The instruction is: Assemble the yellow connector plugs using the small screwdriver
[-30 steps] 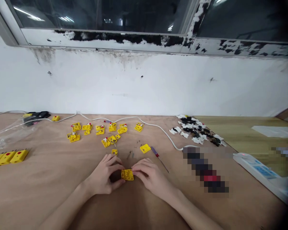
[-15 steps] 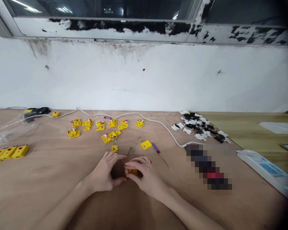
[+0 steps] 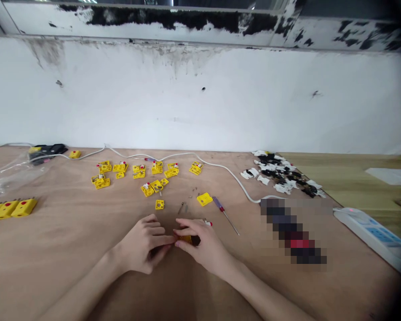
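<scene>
My right hand point(image 3: 202, 244) grips a small open yellow plastic casing point(image 3: 186, 239) between thumb and fingers, low over the table. Much of the casing is hidden by those fingers. The index finger and thumb of my left hand point(image 3: 145, 243) come together at the casing's left end, its other fingers curled; whatever they pinch there is too small to make out. Just behind my right hand lies a small white part with a red button point(image 3: 208, 223). Beyond the hands are a yellow cover point(image 3: 205, 199), a small yellow frame piece point(image 3: 159, 204) and small metal pieces point(image 3: 182, 207).
A purple-handled screwdriver point(image 3: 218, 204) lies right of the cover. Several open yellow casings point(image 3: 157, 167) stand farther back. Closed yellow boxes point(image 3: 24, 207) line up at left. A black-and-white heap of parts point(image 3: 280, 171), a white cable point(image 3: 232, 174) and a power strip point(image 3: 370, 236) occupy the right.
My left hand has closed its fingers and moved right to meet the casing in my right hand. The whole view has tilted slightly down.
</scene>
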{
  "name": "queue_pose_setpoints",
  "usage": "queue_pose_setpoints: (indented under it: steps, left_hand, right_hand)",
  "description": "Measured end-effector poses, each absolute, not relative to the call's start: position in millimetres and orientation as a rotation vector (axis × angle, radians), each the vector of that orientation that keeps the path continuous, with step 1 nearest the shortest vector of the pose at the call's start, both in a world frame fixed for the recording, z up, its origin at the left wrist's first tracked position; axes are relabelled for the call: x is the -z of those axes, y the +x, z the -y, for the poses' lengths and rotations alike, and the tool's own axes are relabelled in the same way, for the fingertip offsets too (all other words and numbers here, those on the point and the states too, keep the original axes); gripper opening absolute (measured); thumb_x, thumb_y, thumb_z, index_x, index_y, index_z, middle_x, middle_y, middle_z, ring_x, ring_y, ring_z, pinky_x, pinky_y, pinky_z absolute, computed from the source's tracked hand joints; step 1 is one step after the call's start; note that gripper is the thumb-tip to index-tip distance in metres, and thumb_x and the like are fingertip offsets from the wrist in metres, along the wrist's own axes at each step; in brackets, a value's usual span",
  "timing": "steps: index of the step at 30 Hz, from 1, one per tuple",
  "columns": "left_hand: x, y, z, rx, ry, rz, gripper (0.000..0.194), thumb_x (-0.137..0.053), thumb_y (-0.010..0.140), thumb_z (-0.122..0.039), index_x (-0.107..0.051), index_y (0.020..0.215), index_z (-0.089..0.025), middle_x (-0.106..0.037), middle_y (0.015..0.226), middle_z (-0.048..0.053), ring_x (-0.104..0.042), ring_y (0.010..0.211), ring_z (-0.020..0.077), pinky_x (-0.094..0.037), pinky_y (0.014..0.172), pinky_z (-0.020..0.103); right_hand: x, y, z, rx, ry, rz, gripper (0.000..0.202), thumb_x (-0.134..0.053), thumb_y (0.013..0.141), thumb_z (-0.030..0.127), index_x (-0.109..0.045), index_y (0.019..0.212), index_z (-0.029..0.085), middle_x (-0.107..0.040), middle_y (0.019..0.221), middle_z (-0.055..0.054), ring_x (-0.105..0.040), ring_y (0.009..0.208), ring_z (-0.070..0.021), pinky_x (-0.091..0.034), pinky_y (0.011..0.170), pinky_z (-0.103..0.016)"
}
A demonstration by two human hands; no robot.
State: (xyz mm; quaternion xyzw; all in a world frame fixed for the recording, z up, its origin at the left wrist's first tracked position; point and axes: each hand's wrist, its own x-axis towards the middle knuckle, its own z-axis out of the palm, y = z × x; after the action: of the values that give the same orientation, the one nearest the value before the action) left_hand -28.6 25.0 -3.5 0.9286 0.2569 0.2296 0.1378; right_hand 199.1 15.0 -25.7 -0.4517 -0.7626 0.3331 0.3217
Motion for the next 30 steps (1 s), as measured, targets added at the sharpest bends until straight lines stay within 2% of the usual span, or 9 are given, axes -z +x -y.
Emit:
queue_pose_setpoints:
  steps: [10,15,19,24,27,30]
  left_hand:
    - [7.0,-30.0,-26.3,-0.606,2.736,-0.751,0.029,-0.054,0.088,-0.016,-0.069,0.111,-0.023,-0.065,0.073,0.001,-0.056,0.066,0.0158,-0.038,0.072,0.034]
    - [5.7,-30.1,-25.0,-0.597,2.788,-0.756,0.027,-0.053,0.088,-0.016,-0.069,0.109,-0.023,-0.064,0.069,0.001,-0.054,0.063,0.0161,-0.037,0.069,0.034]
    - [7.2,-30.2,-25.3,-0.616,2.830,-0.758,0.028,-0.054,0.089,-0.017,-0.068,0.113,-0.021,-0.064,0.067,0.001,-0.053,0.062,0.0166,-0.037,0.069,0.035]
    - [7.0,-28.5,-27.7,-0.640,2.845,-0.753,0.022,-0.056,0.094,-0.022,-0.068,0.112,-0.021,-0.063,0.067,0.000,-0.053,0.062,0.0157,-0.038,0.068,0.035]
    - [5.7,-26.6,-27.9,-0.685,2.810,-0.784,0.017,-0.061,0.095,-0.028,-0.070,0.109,-0.023,-0.064,0.077,0.002,-0.056,0.070,0.0160,-0.041,0.068,0.033]
    - [5.8,-24.3,-26.4,-0.746,2.725,-0.815,0.015,-0.061,0.095,-0.026,-0.071,0.107,-0.024,-0.067,0.099,0.006,-0.061,0.086,0.0176,-0.048,0.077,0.033]
  right_hand:
    - [24.2,197.2,-15.3,-0.886,-1.217,2.007,0.044,-0.081,0.079,0.020,-0.066,0.120,0.025,-0.079,0.100,0.000,-0.066,0.110,-0.0252,-0.047,0.099,-0.044]
    - [12.4,202.8,-15.4,-0.829,-1.110,2.028,0.034,-0.078,0.083,0.023,-0.069,0.116,0.026,-0.077,0.106,-0.002,-0.067,0.103,-0.0230,-0.052,0.092,-0.039]
    - [-4.2,227.2,-31.5,-0.585,-1.147,1.869,0.017,-0.059,0.096,0.026,-0.070,0.109,0.025,-0.073,0.104,-0.004,-0.068,0.096,-0.0196,-0.053,0.085,-0.033]
    - [0.5,270.1,-63.8,-0.219,-1.512,1.777,0.023,-0.054,0.094,0.031,-0.071,0.103,0.019,-0.068,0.101,-0.009,-0.066,0.092,-0.0245,-0.052,0.082,-0.037]
    - [13.4,286.7,-75.1,-0.141,-1.720,1.791,0.031,-0.056,0.092,0.037,-0.072,0.108,0.016,-0.066,0.105,-0.012,-0.066,0.097,-0.0287,-0.051,0.086,-0.041]
    - [21.9,291.7,-78.0,-0.190,-1.790,1.849,0.034,-0.055,0.093,0.041,-0.073,0.107,0.016,-0.067,0.105,-0.012,-0.066,0.095,-0.0285,-0.051,0.086,-0.041]
